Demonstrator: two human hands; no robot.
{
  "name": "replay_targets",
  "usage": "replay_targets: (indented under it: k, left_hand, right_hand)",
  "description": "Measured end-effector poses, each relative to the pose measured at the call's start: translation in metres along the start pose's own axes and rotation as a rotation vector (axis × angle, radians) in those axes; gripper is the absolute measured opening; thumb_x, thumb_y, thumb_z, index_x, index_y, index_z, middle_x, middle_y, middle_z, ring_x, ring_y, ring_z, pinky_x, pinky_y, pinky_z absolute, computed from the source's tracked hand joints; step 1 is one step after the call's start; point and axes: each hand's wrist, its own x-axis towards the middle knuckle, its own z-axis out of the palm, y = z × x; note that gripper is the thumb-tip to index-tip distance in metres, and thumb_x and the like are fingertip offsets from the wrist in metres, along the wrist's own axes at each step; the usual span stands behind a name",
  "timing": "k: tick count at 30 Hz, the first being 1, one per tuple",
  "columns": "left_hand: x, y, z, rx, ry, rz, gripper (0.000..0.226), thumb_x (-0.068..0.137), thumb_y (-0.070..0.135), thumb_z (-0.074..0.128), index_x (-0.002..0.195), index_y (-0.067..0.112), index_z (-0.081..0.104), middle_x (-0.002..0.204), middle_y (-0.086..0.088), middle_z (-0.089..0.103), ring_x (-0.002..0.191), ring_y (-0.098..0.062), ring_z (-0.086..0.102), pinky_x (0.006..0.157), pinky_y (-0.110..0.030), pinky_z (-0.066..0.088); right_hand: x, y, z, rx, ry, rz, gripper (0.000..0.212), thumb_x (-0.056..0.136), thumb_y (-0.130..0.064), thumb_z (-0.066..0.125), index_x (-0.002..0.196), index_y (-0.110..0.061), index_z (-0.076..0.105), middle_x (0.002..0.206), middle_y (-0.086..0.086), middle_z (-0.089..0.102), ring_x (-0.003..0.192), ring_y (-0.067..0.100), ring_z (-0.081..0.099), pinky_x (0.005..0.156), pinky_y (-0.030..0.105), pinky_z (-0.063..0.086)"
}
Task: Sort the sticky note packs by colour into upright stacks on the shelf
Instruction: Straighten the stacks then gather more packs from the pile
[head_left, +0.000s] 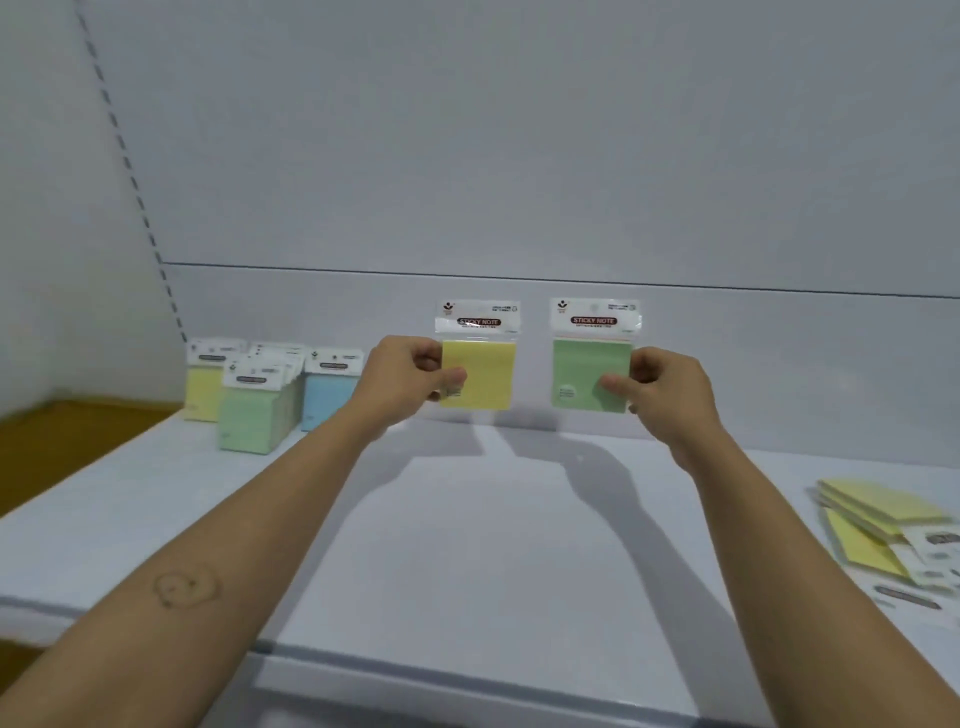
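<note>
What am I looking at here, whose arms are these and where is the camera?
There is no machine here. The single picture comes from a camera worn on a person's head, looking down at their own bare arms over a white shelf. The left hand holds up a yellow pack of sticky notes; the right hand holds a green pack. At the back left stand sorted yellow, green and blue stacks. Loose yellow packs lie flat on the right.

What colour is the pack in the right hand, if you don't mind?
Green pack, seen in the head view.
</note>
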Motion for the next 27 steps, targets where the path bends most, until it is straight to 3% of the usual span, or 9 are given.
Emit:
replay_targets:
  k: [4, 11, 18, 23, 27]
  left_hand:
    - [-0.003, -0.035, -0.065, 0.0, 0.064, -0.045, 0.013, 0.077, 0.004, 0.075, 0.088, 0.007, 0.07, 0.073, -0.011, 0.071, 0.053, -0.007, 0.063, 0.061, -0.024, 0.053]
    - [-0.002, -0.091, -0.165, 0.023, 0.159, -0.101, 0.014, 0.076, 0.005, 0.076, 0.088, 0.006, 0.069, 0.074, -0.009, 0.071, 0.053, -0.004, 0.063, 0.059, -0.022, 0.054]
    - [-0.005, -0.145, -0.244, -0.022, 0.178, -0.138, 0.016, 0.076, 0.002, 0.075, 0.082, 0.015, 0.068, 0.067, 0.001, 0.07, 0.056, -0.004, 0.065, 0.063, -0.026, 0.054]
    - [-0.003, -0.178, -0.278, -0.029, 0.15, -0.136, 0.016, 0.077, 0.0, 0.073, 0.091, 0.007, 0.068, 0.073, -0.007, 0.068, 0.054, -0.003, 0.063, 0.056, -0.018, 0.052]
    - [0.001, -0.198, -0.302, -0.061, 0.188, -0.112, 0.016, 0.08, 0.0, 0.071, 0.09, 0.013, 0.069, 0.073, -0.007, 0.067, 0.056, -0.005, 0.062, 0.06, -0.024, 0.051]
  right_hand:
    - [0.002, -0.032, 0.073, 0.021, -0.08, -0.041, 0.009, 0.076, -0.016, 0.077, 0.074, -0.018, 0.068, 0.083, 0.006, 0.072, 0.075, 0.025, 0.063, 0.074, 0.044, 0.053]
    - [-0.015, -0.065, 0.19, 0.079, -0.202, -0.003, 0.008, 0.076, -0.013, 0.076, 0.077, -0.016, 0.069, 0.082, 0.007, 0.071, 0.076, 0.024, 0.065, 0.071, 0.04, 0.053]
    - [-0.033, -0.094, 0.279, 0.165, -0.231, 0.037, 0.01, 0.08, -0.011, 0.073, 0.078, -0.018, 0.067, 0.081, 0.0, 0.071, 0.073, 0.016, 0.065, 0.063, 0.027, 0.047]
    - [-0.044, -0.109, 0.323, 0.187, -0.203, 0.066, 0.009, 0.08, -0.011, 0.072, 0.079, -0.018, 0.067, 0.083, 0.002, 0.072, 0.075, 0.017, 0.067, 0.064, 0.028, 0.048]
    - [-0.053, -0.116, 0.352, 0.15, -0.218, 0.077, 0.007, 0.079, -0.01, 0.073, 0.078, -0.014, 0.067, 0.087, 0.01, 0.071, 0.076, 0.021, 0.065, 0.065, 0.034, 0.049]
